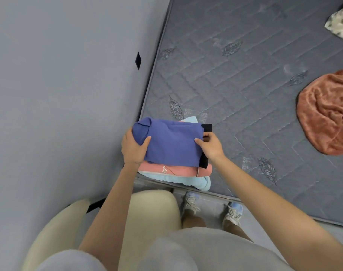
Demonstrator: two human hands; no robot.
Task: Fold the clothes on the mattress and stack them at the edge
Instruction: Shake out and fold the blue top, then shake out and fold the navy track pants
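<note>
Stacking step: left hand [134,147] and right hand [209,147] grip the folded blue garment [172,143] over the near-left stack [166,170]; next, likely, lower and release squarely.

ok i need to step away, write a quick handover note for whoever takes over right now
Left hand grips the left end of the folded blue garment; right hand grips its right end.
It is over the stack at the mattress corner: pink garment on light blue garment. Whether it rests there is unclear.
Done: three pieces folded.
Left: let go, then fold and stack the rust garment and the patterned garment, both crumpled farther right.
</note>
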